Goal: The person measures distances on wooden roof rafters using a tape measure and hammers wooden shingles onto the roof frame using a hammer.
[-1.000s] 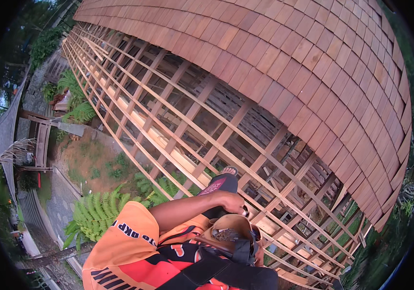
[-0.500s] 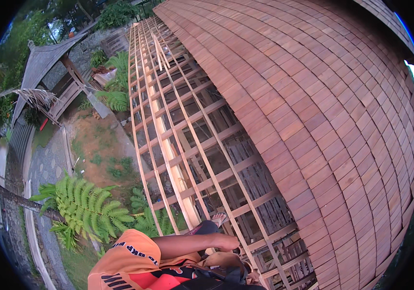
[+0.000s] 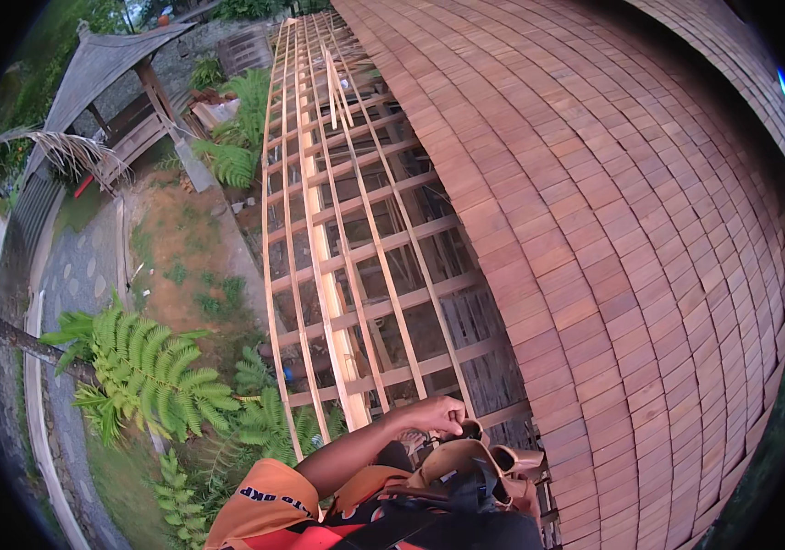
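Observation:
My left hand (image 3: pixel 435 415) is closed, fingertips pinched together at the mouth of a tan leather tool pouch (image 3: pixel 452 458) at my waist. What the fingers hold, if anything, is too small to make out. Beside that pouch, more brown leather pockets (image 3: pixel 516 460) of the tool belt stand open. A dark strap (image 3: pixel 477 486) crosses over them. My left arm comes out of an orange sleeve (image 3: pixel 269 500). My right hand does not show.
Thin wooden battens (image 3: pixel 383 243) run lengthwise over cross rafters, with open gaps between them. Loose wood strips (image 3: pixel 332 87) lie farther up. Wooden shingles (image 3: pixel 594 238) cover the slope at right. Ferns (image 3: pixel 149 376), a stone path (image 3: pixel 81 293) and a small pavilion (image 3: pixel 113 69) are below at left.
My left hand has risen from low against the pouch to its mouth, with the forearm angled up more. The view has shifted, bringing more of the tool belt into sight.

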The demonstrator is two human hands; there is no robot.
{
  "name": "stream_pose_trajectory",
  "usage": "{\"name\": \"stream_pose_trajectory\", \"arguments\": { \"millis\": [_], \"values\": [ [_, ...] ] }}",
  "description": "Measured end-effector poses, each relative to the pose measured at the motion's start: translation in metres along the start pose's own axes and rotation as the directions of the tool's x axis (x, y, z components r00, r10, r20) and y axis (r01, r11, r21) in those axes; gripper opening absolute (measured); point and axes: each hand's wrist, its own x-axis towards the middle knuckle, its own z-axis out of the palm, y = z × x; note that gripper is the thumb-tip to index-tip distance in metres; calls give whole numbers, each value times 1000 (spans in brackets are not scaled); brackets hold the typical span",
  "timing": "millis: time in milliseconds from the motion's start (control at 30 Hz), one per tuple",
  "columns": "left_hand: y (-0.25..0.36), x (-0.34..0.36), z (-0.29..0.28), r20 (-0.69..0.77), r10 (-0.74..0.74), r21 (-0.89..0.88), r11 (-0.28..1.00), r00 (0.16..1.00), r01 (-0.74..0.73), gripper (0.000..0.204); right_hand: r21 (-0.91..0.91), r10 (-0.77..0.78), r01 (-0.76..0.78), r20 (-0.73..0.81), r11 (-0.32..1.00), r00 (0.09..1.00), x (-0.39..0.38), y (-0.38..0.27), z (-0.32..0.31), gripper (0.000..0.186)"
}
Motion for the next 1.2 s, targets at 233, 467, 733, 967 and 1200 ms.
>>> {"name": "stream_pose_trajectory", "arguments": {
  "millis": [233, 467, 733, 967, 1200],
  "values": [
    [-96, -97, -72, -745, -251, -350, 936, 617, -42, 22, -31, -176, 179, 75, 983, 982, 64, 40, -9, 30],
    [-198, -207, -71, -902, -431, -419, 884, -13, -207, 20, 36, 92, -158, 677, 987, 730, 160, -59, -136, 42],
    [-193, -157, -51, -662, -748, -694, 640, -58, -329, 20, -7, 73, -86, 601, 996, 796, 359, -80, -195, 29],
    [-206, -116, -22, -352, -929, -909, 309, 117, -279, 11, 108, -65, 38, 259, 993, 964, 513, -115, -299, 29],
    [-193, -108, -103, -429, -896, -726, 262, 120, -636, 13, 150, 127, -210, 432, 966, 893, 605, -107, -312, 19]
  ]
}}
